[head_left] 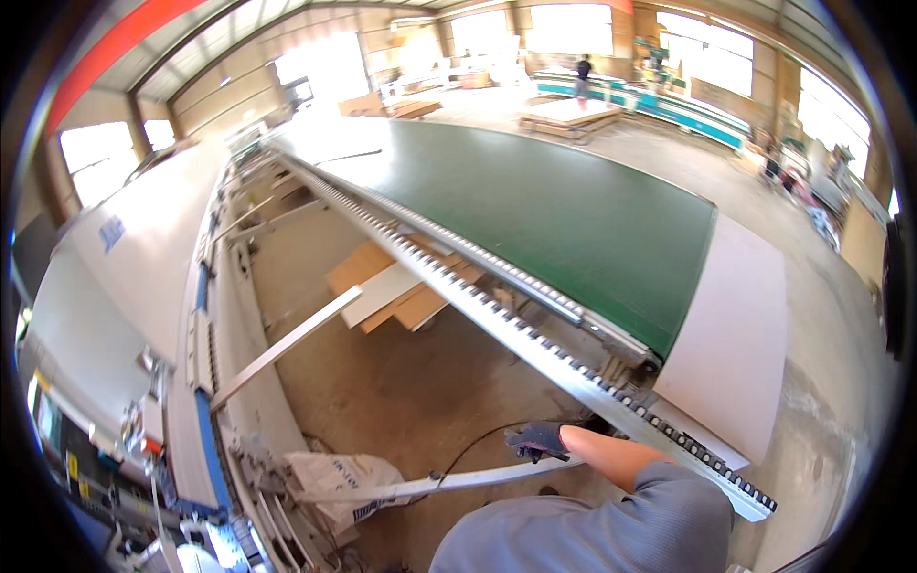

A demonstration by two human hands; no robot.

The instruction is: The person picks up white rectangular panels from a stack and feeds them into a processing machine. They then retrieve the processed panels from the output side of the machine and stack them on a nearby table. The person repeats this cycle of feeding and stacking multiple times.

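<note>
My right hand [537,441], in a dark glove, reaches leftward from my grey sleeve. Its fingers look loosely spread, and I see nothing held in them. Just beneath it a pale metal crossbar [468,477] runs left to the machine frame; I cannot tell whether the hand touches it. The hand is also close to the long roller rail [535,349], which slants from the far left to the lower right. Beyond that rail lies the wide green conveyor belt [573,210]. No part of my left hand shows.
Brown and white board offcuts [392,286] lie on the floor inside the frame, near a white sack [349,482]. A large pale panel [731,334] stands at the belt's right end. The long machine [205,353] lines the left. Another person [583,72] stands far back.
</note>
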